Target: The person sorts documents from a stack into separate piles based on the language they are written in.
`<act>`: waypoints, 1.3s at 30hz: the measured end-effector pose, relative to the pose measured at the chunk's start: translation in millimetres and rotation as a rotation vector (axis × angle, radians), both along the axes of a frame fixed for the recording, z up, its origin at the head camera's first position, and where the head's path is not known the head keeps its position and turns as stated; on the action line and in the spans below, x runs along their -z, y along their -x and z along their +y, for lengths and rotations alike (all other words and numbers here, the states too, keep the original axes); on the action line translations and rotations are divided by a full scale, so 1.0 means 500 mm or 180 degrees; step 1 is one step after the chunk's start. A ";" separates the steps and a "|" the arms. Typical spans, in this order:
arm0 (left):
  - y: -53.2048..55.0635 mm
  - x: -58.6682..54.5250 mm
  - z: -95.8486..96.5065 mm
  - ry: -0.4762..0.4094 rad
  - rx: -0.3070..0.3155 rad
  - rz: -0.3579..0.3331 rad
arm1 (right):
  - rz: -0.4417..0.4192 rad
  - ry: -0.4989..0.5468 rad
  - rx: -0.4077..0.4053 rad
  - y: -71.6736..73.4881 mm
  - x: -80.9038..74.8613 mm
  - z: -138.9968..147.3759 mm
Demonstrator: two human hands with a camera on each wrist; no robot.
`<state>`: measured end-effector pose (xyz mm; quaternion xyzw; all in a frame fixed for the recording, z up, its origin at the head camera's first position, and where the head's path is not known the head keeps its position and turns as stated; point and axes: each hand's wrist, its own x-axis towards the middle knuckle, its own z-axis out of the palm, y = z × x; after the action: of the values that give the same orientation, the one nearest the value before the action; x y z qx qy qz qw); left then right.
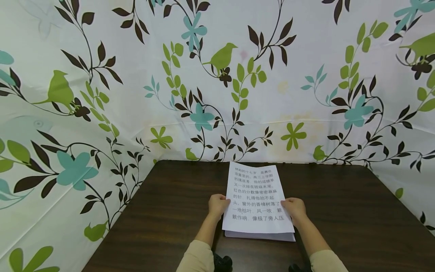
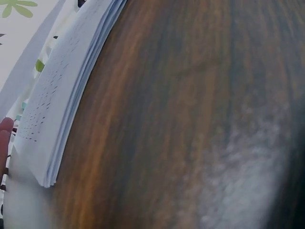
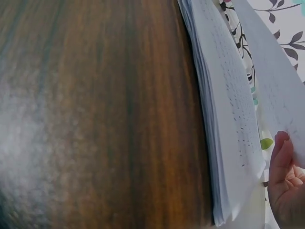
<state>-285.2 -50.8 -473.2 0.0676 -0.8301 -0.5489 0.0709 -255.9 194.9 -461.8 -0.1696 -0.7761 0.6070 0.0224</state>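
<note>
A white sheet of paper [image 1: 256, 196] printed with large Chinese characters is held up by its two long sides. My left hand [image 1: 218, 206] pinches the left edge; only its reddish fingertips [image 2: 5, 143] show in the left wrist view. On the opposite edge my right hand [image 1: 295, 209] pinches the sheet, thumb at the margin. Under it lies a stack of paper [image 1: 259, 237], mostly hidden in the head view. Both wrist views show a gap between the raised sheet [image 3: 279, 81] and the stack [image 3: 224, 133], whose top page also bears print.
The dark wood-grain table [image 1: 170, 211] extends to both sides of the paper. Behind it hangs a white cloth [image 1: 265, 94] patterned with birds, leaves and flowers. Dark objects [image 1: 222, 262] show near the sleeves at the bottom edge.
</note>
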 end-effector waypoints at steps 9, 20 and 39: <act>-0.003 -0.032 -0.003 -0.0038 0.0045 0.0026 | 0.0174 -0.0043 -0.0010 -0.003 -0.026 -0.001; 0.004 -0.075 -0.037 -0.0087 -0.0046 0.0147 | 0.0186 0.0012 -0.0053 0.007 -0.068 -0.028; -0.002 -0.143 -0.162 -0.0190 -0.0181 0.0144 | 0.0108 0.0192 -0.0145 0.040 -0.125 -0.144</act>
<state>-284.2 -131.9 -401.4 0.0809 -0.8093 -0.5725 0.1032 -275.8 122.8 -399.2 -0.1422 -0.7606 0.6332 0.0166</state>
